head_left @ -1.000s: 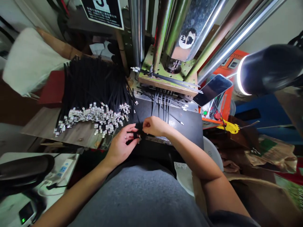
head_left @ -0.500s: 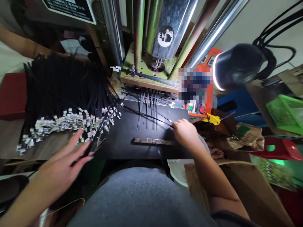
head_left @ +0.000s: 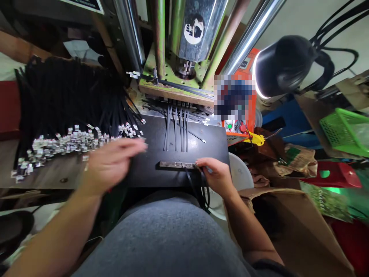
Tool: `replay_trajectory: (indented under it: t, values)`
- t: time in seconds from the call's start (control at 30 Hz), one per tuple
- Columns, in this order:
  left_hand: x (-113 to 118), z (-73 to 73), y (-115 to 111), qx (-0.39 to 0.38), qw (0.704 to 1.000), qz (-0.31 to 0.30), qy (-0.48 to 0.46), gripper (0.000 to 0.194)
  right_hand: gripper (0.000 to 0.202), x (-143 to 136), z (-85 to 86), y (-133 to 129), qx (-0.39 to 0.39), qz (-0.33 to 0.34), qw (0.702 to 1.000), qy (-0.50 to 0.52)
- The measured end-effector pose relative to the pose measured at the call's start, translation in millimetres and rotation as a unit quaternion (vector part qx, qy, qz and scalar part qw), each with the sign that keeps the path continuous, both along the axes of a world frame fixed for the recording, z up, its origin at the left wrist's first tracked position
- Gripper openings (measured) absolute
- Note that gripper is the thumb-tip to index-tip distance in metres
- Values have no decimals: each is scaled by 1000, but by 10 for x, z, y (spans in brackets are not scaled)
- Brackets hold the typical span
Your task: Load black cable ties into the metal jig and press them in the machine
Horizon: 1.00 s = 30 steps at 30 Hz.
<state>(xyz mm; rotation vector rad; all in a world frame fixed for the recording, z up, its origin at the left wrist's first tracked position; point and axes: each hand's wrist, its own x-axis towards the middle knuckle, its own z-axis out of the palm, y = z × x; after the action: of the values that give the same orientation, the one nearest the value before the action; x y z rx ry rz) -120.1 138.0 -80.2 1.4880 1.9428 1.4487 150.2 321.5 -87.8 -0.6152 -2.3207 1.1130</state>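
Note:
My right hand (head_left: 216, 173) is closed at the right end of a slotted metal bar (head_left: 168, 164) that lies on the dark work plate. Its thumb and fingers pinch a thin black strap (head_left: 204, 182), whose length loops down over the front edge. A second black strap (head_left: 188, 179) hangs from the bar's middle slot. My left hand (head_left: 111, 163), smeared by motion, hovers between the plate and a big pile of black straps (head_left: 72, 96) with pale metal-looking ends (head_left: 69, 140). Its fingers point right; nothing shows clearly in them.
A press with a green plate (head_left: 150, 69) stands behind, several black straps (head_left: 183, 130) sticking out under it. An orange control box (head_left: 249, 96), a lit lamp (head_left: 284, 69), a white bucket (head_left: 239, 169), a cardboard box (head_left: 276, 204) and a green basket (head_left: 346, 130) are at right.
My right hand has come down and left to the metal bar, a strap now set in its right end. My left hand has moved up and right, away from the strap ends. The view has shifted slightly.

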Motion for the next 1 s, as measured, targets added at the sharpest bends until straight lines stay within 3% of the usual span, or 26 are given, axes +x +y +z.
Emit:
replay_trajectory:
  t: [0.07,0.13,0.23,0.4,0.6,0.8,1.0]
  values:
    - [216,-159,239,-13,992,-116,40,26,21,-107,-209,-73,-9,1,1000,-8]
    - [405,-314,405,-14,983,-171,67,30,20,-122,-319,-74,-8,-5,1000,-8]
    - [541,-444,492,2,984,-154,86,27,23,-96,-316,-60,55,19,998,-11]
    - [498,-388,437,20,977,-165,134,27,24,-141,-238,-133,190,57,979,-41]
    - [493,-332,434,-12,966,-199,167,28,27,-141,-323,-157,144,32,989,11]
    - [567,-355,473,-53,961,-194,191,29,27,-124,-382,-169,152,30,987,34]
    - [501,-389,391,-56,962,-162,211,32,26,-144,-337,-181,183,53,981,-30]
